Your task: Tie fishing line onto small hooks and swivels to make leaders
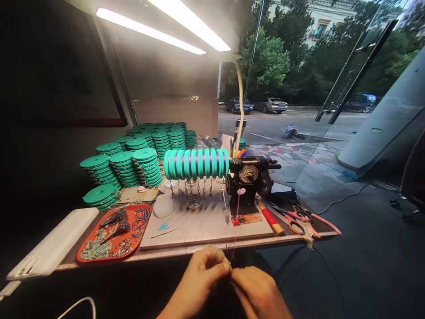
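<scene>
My left hand (206, 274) and my right hand (256, 285) meet in front of the table edge, fingertips pinched close together. Between them runs a thin pink line (238, 204), which goes up to the black winding machine (250, 173). A small dark bit shows at the left fingertips, too small to name. On the machine's shaft sits a row of teal foam spools (195, 164), with small metal weights or swivels (198, 188) hanging below on threads. The fingers of my right hand are partly hidden behind its back.
Stacks of teal discs (145, 166) stand at the back left. A red tray (114, 232) holds small metal parts. A small bowl (194, 202) of dark beads, a utility knife (246, 219), a red-and-yellow handle (270, 218) and scissors (295, 221) lie on the table.
</scene>
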`<state>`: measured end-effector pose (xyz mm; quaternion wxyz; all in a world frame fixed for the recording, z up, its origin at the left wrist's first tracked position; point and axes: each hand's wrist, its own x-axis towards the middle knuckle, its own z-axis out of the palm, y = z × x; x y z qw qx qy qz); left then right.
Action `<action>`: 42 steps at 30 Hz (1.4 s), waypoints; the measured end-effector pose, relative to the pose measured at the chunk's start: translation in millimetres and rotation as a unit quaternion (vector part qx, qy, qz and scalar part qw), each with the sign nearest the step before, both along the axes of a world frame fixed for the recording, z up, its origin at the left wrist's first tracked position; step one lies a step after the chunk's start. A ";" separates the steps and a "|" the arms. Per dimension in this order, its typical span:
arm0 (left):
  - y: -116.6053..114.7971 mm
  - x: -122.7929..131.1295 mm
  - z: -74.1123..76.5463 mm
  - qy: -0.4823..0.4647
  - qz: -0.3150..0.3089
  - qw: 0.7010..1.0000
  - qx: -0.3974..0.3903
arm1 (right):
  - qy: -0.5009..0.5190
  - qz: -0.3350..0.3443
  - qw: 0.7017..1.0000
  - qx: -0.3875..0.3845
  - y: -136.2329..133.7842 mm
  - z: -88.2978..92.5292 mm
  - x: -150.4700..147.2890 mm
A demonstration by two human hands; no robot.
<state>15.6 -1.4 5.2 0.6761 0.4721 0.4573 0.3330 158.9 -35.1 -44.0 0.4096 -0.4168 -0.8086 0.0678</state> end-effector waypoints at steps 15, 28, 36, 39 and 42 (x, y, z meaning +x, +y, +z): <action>-4.2 -27.4 3.5 0.054 0.082 0.973 0.208 | -0.242 0.169 0.955 -0.013 82.0 86.6 -27.7; -14.6 -10.7 -13.6 0.258 0.162 0.765 0.568 | -0.147 0.078 0.980 -0.113 83.8 101.4 -30.1; -4.7 -22.5 2.0 -0.043 0.077 0.994 0.059 | -0.113 0.079 0.987 0.079 47.8 84.9 -1.9; -3.3 -19.7 0.4 -0.151 0.043 0.980 -0.123 | -0.148 0.112 0.956 0.225 27.5 66.9 6.5; -3.9 -16.5 1.9 -0.191 0.036 0.965 -0.176 | -0.174 0.141 0.940 0.257 21.0 48.1 3.5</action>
